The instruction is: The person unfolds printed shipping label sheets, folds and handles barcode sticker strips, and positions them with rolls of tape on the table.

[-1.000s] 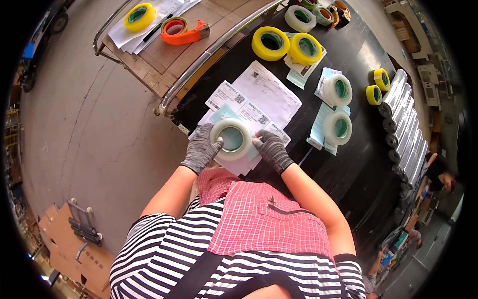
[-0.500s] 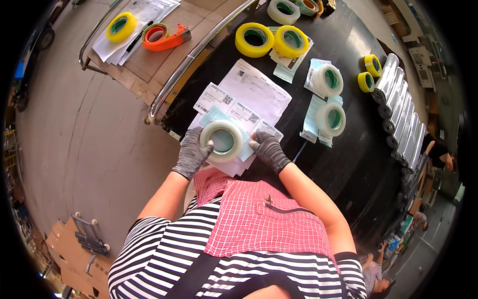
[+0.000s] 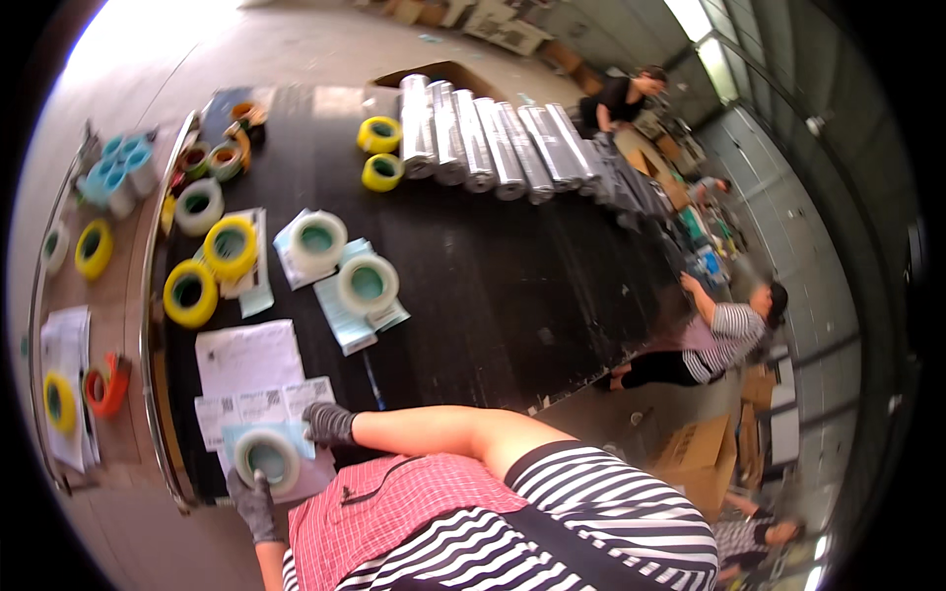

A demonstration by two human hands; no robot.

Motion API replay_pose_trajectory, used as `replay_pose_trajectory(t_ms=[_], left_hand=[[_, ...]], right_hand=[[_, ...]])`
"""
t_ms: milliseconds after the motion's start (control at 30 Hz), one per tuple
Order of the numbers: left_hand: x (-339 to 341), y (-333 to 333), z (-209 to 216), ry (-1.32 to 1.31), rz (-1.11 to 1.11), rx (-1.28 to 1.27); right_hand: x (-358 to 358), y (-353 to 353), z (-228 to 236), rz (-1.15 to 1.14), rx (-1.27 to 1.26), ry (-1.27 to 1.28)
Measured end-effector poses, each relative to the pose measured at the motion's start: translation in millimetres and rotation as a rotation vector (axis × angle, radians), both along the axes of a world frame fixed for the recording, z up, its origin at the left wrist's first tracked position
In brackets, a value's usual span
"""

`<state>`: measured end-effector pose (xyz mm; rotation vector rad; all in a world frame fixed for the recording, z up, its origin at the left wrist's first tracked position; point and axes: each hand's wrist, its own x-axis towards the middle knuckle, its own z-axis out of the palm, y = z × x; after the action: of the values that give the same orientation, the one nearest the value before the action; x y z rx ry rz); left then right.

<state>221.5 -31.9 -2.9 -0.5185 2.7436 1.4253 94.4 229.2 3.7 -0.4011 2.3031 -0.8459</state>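
Observation:
My left hand (image 3: pixel 255 506), in a grey glove, grips the near left side of a clear tape roll (image 3: pixel 267 462), its thumb over the ring. The roll lies on light-blue slips (image 3: pixel 307 440) and white printed labels (image 3: pixel 260 405). My right hand (image 3: pixel 328 424), also gloved, is closed at the right edge of these slips; its fingertips are partly hidden. A white printed sheet (image 3: pixel 249 357) lies just beyond, on the black table (image 3: pixel 473 295). Two more clear tape rolls, a nearer one (image 3: pixel 368 284) and a farther one (image 3: pixel 317 239), rest on slips farther right.
Yellow tape rolls (image 3: pixel 190 294) stand at the table's left. Silver film rolls (image 3: pixel 448 133) line the far side. A metal rail (image 3: pixel 150 364) separates a side cart with papers (image 3: pixel 67 394) and an orange tape dispenser (image 3: pixel 110 384). A person (image 3: pixel 724 340) stands at the right end.
The view has swung to the right, bringing the table's right end and other people into sight. Both hands stay at the tape roll and slips.

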Motion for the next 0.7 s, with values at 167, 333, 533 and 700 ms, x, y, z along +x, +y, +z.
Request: replay_pose_trajectory(t_ms=[167, 333, 533, 700], left_hand=[[-3, 0, 3, 0.014, -0.063, 0.013], [-10, -2, -29, -0.043, 0.034, 0.025], [-9, -38, -88, -0.043, 0.066, 0.198], [-19, -23, -72, 0.073, 0.135, 0.046]], right_hand=[[0, 4, 14, -0.097, 0.021, -0.135], [1, 19, 12, -0.022, 0.054, -0.187], [9, 25, -3, 0.068, 0.049, -0.194], [21, 62, 26, -0.125, -0.088, -0.377]])
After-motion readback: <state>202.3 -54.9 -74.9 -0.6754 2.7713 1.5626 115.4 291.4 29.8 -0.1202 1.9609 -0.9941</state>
